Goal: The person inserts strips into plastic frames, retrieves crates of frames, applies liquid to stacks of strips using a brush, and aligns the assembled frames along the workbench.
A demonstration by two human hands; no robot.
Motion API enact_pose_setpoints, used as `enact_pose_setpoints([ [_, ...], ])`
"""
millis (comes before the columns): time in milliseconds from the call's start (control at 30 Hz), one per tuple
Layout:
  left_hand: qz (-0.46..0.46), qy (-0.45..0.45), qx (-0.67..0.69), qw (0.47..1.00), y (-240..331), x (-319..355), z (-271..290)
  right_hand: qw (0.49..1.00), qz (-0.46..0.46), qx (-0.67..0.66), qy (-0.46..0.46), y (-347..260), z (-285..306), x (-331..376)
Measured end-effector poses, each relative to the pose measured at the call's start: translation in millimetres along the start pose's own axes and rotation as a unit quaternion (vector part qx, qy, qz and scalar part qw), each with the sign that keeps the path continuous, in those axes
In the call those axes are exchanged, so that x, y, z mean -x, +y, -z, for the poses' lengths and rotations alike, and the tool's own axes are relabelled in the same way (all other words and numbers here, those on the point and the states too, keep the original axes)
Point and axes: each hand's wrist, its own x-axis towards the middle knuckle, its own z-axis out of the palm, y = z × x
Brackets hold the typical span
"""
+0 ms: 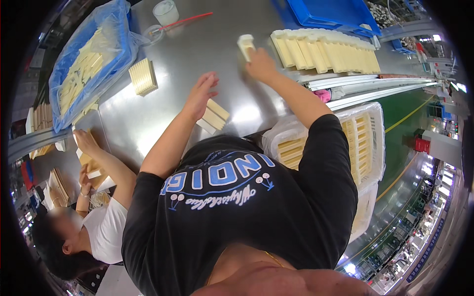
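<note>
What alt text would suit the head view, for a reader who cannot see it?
A person's right hand grips a pale yellow piece at a metal table, beside a row of similar pieces; the empty left hand is near pale strips. Farther left are a blue bin of loose strips and a co-worker in a white shirt.

A shiny metal table point(173, 59) reflects light in white patches. To its right, a green floor point(397, 106) carries a yellow line point(407, 115); farther right, bright ceiling lights point(447, 179) shine near small, crowded workstations point(395, 249).
</note>
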Motion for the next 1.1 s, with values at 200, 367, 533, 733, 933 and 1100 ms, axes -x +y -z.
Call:
enact_pose_setpoints([
  [200,0.009,0.109,0.006,0.994,-9.2,11.4,43.4,0.95,-0.02,0.31,0.027,50.8,-4.7,-13.0],
  [367,-0.207,0.383,-0.42,0.796,-30.4,-19.9,116.0,0.964,0.108,0.226,0.092,25.0,3.2,3.8],
  [533,-0.084,0.508,-0.575,0.636,2.2,-34.3,161.9,0.976,0.2,0.018,-0.082,-29.9,-27.2,19.8],
  [733,-0.046,0.477,-0.58,0.659,5.9,-42.0,187.9,0.973,0.163,0.054,-0.157,-38.6,-27.4,30.4],
  [933,-0.02,0.488,-0.588,0.645,8.1,-51.6,182.1,0.979,0.095,0.072,-0.167,-16.7,-18.5,37.8],
  [1100,-0.023,0.476,-0.592,0.65,8.2,-51.7,170.9,0.988,-0.025,0.094,-0.119,4.4,-1.1,38.9],
])
